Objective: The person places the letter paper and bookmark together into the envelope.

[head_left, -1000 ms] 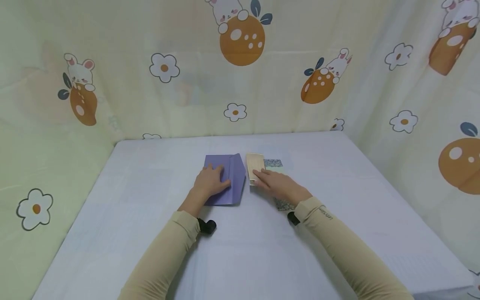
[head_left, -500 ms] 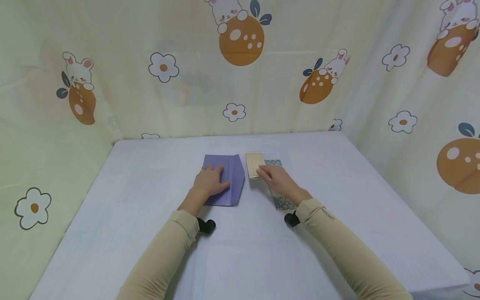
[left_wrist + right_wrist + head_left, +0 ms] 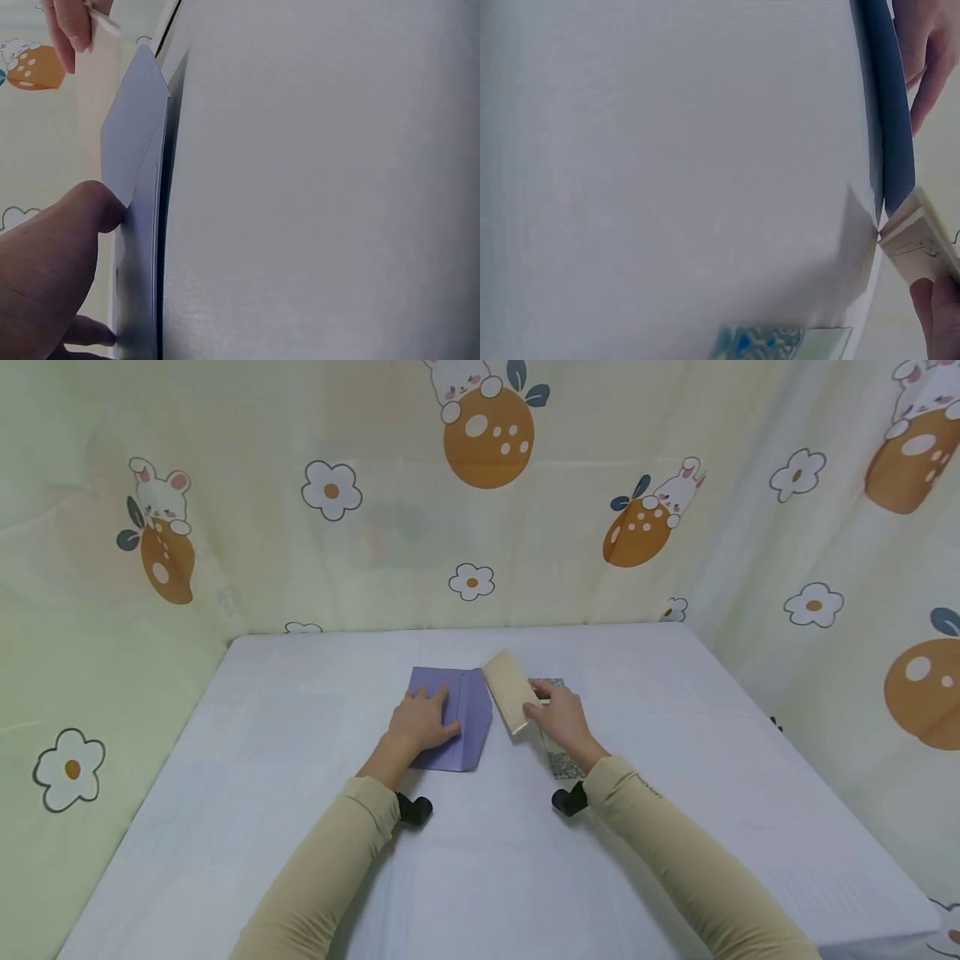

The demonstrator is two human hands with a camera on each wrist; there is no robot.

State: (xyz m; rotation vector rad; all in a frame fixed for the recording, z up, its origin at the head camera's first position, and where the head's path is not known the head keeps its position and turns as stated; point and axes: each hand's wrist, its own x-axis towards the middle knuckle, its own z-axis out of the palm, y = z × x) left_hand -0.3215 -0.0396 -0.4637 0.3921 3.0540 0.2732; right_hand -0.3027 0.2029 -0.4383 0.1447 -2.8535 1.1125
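A purple envelope [image 3: 475, 718] lies on the white table with its pointed flap spread out to the right. My left hand [image 3: 418, 722] rests on its body, fingers spread and thumb toward the flap. In my right hand [image 3: 562, 718], thumb and fingers pinch a cream folded paper [image 3: 508, 689] by its lower right side. The paper is tilted, its upper left corner right at the envelope's flap. The right wrist view shows layered edges and fine dark line marks on this folded paper [image 3: 919, 244]. Beneath the right hand lies a blue-grey patterned card [image 3: 564, 765] with a pale green middle, partly hidden.
White cloth covers the table [image 3: 480, 877]. A cream curtain [image 3: 390, 552] printed with rabbits, oranges and flowers hangs behind the table and along its sides. Each wrist carries a black camera mount, one being the left mount [image 3: 415, 811].
My right hand has gone from lying on the cream paper to gripping it. The paper is now raised and turned, its top leaning left toward the envelope. My left hand stays in place.
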